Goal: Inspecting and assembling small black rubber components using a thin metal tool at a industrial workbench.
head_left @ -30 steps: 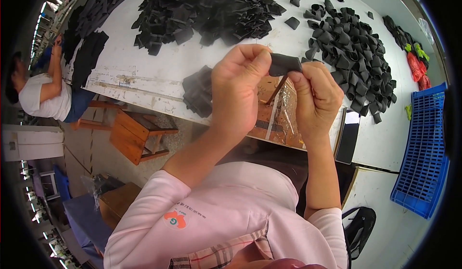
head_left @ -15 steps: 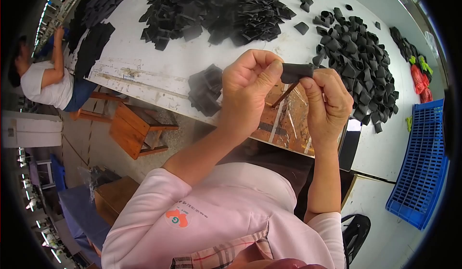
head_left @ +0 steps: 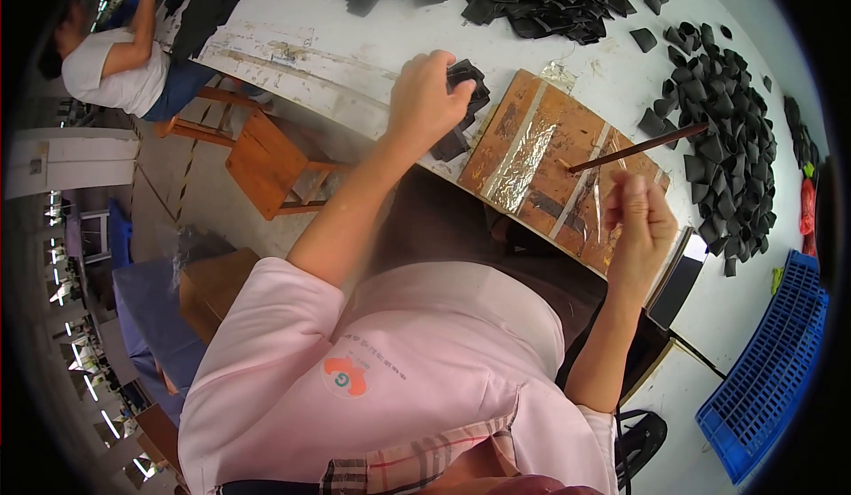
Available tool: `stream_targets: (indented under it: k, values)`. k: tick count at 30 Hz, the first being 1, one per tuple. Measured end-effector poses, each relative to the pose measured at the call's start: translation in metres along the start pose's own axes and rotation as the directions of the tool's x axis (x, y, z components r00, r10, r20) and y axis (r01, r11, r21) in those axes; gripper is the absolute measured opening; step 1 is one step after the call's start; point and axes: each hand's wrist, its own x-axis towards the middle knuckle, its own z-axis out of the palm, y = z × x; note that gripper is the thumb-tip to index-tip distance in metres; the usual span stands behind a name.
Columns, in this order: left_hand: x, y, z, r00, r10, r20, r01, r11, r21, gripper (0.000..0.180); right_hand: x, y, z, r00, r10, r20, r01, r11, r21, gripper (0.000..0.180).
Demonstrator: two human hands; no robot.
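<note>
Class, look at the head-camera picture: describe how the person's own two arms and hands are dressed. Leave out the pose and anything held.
Both hands are bare: no gloves, rings or watch show on the left hand or the right hand. The forearms are uncovered too. The person wears a pale pink short-sleeved top with a small orange emblem on the chest; its sleeves end near the upper arms. A checked collar edge shows at the bottom.

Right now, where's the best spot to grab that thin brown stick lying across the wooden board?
Grip the thin brown stick near its bare middle, coming down from above. Its lower tip rests on the taped wooden board, its far end reaches over the heap of black pieces, so the middle looks clearest.
</note>
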Motion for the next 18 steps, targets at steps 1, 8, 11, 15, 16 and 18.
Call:
stream_targets:
  k: [1,8,11,15,16,18]
  values:
    - [-0.001,0.005,0.0,0.998,-0.026,0.064,0.022,0.998,0.064,0.034,-0.004,0.004,0.003,0.999,0.035,0.036,-0.035,0.999,0.002,0.027]
    - [-0.003,-0.005,-0.005,0.921,0.17,0.349,-0.25,0.948,0.199,0.022,-0.013,0.012,0.015,0.97,0.17,0.172,-0.154,0.982,-0.105,0.028]
    - [0.002,-0.01,-0.005,0.901,0.248,0.355,-0.336,0.918,0.212,0.017,-0.013,0.014,0.02,0.954,0.197,0.225,-0.181,0.979,-0.089,0.028]
    - [0.004,-0.023,-0.003,0.872,0.383,0.305,-0.456,0.864,0.215,0.009,-0.014,0.014,0.025,0.95,0.212,0.23,-0.196,0.976,-0.091,0.027]
    - [0.005,-0.024,-0.004,0.898,0.386,0.211,-0.42,0.896,0.146,0.007,-0.014,0.013,0.025,0.95,0.199,0.24,-0.183,0.979,-0.087,0.027]
    - [0.007,-0.021,-0.007,0.917,0.382,0.116,-0.391,0.918,0.067,0.005,-0.014,0.009,0.026,0.952,0.184,0.244,-0.168,0.982,-0.084,0.026]
